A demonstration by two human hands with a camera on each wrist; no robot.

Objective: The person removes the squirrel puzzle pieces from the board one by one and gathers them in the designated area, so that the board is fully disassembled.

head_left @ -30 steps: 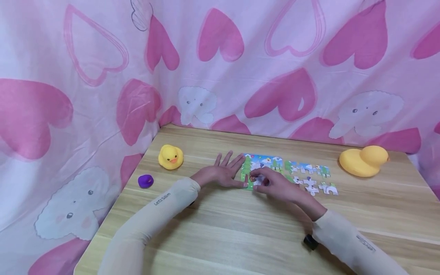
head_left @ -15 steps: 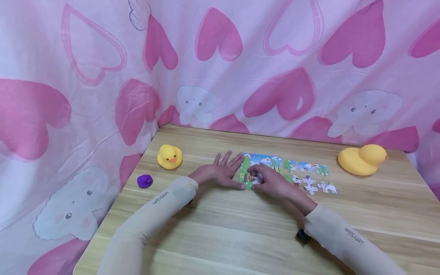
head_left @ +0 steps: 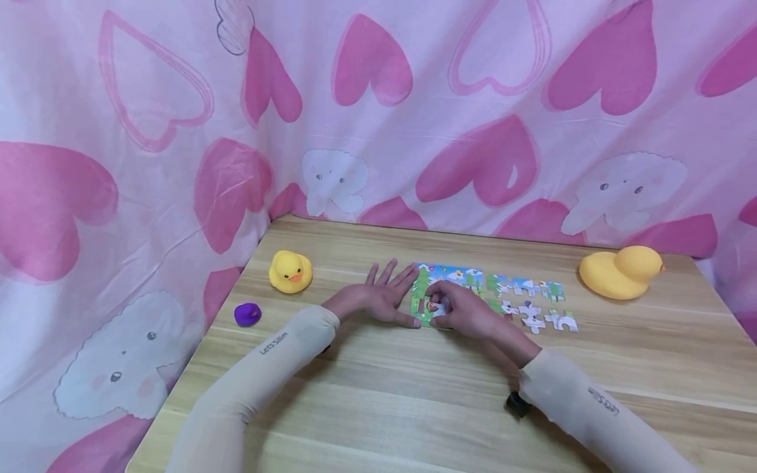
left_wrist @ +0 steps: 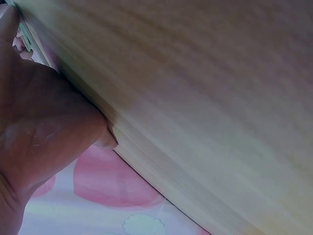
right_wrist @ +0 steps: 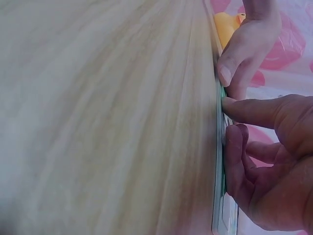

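A colourful jigsaw puzzle (head_left: 449,271) lies flat on the wooden table, under both hands. My left hand (head_left: 387,302) rests palm down at its left side, fingers spread, with thumb and fingertips on the puzzle's edge. Over the lower middle bends my right hand (head_left: 466,312), its thumb and curled fingers pinching a puzzle piece (head_left: 436,307) down at the picture; the hand covers part of it. In the right wrist view the fingertips of the right hand (right_wrist: 274,161) meet the thin puzzle board (right_wrist: 219,191). The left wrist view shows mostly the left palm (left_wrist: 44,117) and the tabletop.
Several loose puzzle pieces (head_left: 533,318) lie in two rows right of the board. A large yellow duck (head_left: 615,274) sits at the back right. On the left are a smaller yellow duck (head_left: 290,271) and a purple duck (head_left: 247,315). A pink heart-print curtain (head_left: 372,59) hangs behind the table.
My right hand has shifted slightly left and lower onto the puzzle, and the piece at its fingers now lies flatter. The left hand stays in place.
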